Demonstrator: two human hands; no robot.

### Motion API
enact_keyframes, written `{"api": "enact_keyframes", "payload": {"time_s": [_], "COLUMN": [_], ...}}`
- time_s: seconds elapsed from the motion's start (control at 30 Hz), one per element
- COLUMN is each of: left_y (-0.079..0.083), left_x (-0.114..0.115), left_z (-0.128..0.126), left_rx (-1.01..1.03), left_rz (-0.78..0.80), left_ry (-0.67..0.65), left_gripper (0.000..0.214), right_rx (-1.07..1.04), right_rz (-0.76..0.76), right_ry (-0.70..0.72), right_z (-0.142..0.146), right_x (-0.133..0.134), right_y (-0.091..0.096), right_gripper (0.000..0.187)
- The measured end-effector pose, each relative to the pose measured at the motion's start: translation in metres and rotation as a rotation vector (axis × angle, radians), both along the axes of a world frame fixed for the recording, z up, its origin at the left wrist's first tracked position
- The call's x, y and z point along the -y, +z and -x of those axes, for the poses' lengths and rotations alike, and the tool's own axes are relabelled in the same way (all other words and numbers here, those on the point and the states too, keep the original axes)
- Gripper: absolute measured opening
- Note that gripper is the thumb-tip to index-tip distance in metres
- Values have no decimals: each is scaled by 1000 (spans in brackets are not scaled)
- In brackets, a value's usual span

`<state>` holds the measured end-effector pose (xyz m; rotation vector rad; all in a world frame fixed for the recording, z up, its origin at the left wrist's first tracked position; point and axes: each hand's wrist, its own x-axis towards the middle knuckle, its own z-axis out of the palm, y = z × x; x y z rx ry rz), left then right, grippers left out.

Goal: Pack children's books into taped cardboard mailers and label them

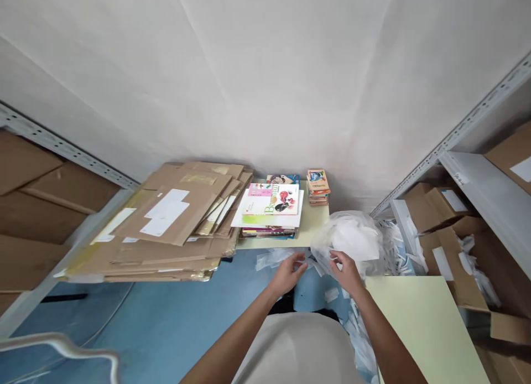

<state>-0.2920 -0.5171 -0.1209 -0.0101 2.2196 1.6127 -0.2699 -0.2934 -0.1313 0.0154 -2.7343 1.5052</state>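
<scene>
The crumpled clear plastic bag of white scraps [352,240] bulges just right of the pale yellow counter [307,237], with the left grip [288,273] and right grip [346,270] both seemingly pinched on its thin film, which could tear or slip and spill scraps onto the blue floor [166,317].

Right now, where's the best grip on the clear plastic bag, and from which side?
Probably the loose crumpled film at the near lower edge of the clear plastic bag, from the wearer's side, where the right hand touches it. The far part bulges, rounded, offering no fold to pinch.
</scene>
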Motion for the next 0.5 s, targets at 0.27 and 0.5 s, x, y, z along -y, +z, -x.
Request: {"api": "enact_keyframes", "payload": {"time_s": [0.27, 0.5], "left_y": [3, -3], "left_x": [14, -29], "left_z": [57, 119], "left_rx": [43, -26], "left_rz": [-77, -146], "left_ry": [-4, 35], "left_gripper": [41, 42], "right_rx": [-77, -83], "right_rz": [-85, -113], "right_ry": [-98, -102], "right_z": [54, 126], "right_x": [39, 14], "right_y": [1, -2], "right_gripper": [27, 29]}}
